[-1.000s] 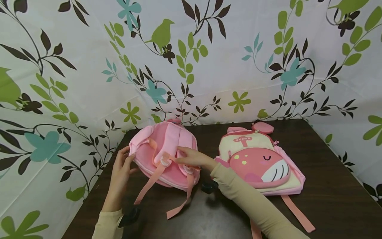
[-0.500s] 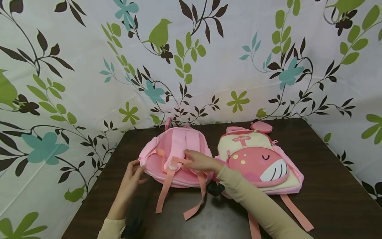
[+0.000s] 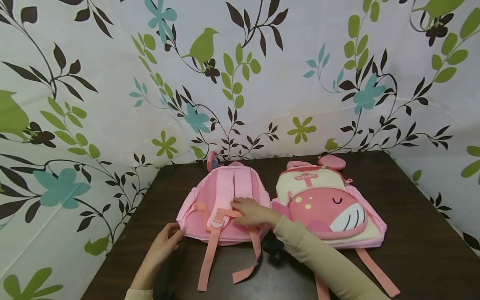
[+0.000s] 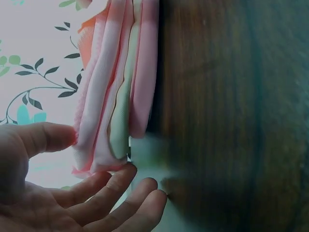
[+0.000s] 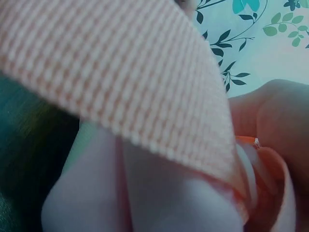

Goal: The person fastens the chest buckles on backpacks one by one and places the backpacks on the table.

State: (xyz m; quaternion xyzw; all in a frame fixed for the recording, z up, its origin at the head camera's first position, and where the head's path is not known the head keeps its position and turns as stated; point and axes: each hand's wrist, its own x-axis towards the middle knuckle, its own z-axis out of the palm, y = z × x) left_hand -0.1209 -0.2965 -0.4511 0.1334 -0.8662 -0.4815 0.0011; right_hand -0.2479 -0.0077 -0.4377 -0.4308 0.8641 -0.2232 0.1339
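Note:
A pink backpack (image 3: 226, 183) lies on the table with its shoulder straps facing up. Two peach webbing straps (image 3: 208, 262) trail from it toward me. My left hand (image 3: 159, 250) pinches its lower left corner; in the left wrist view the thumb (image 4: 53, 137) touches the back edge while the fingers (image 4: 113, 186) lie along the opposite side. Over the right shoulder strap, my right hand (image 3: 253, 213) grips with bent fingers by the strap buckle (image 3: 218, 218). Close to the right wrist camera, woven webbing (image 5: 125, 77) hides most of that grip.
A second backpack, with a whale on its front (image 3: 326, 208), lies close to the right, partly behind my right sleeve (image 3: 318, 258). Its small pink pouch (image 3: 332, 161) sits at the top. A patterned cloth (image 3: 262, 83) hangs behind the dark table (image 3: 412, 233).
The pink backpack has moved right, turned straighter and been lowered flatter, with both hands moving along. My left hand has slid down from its side to the lower corner.

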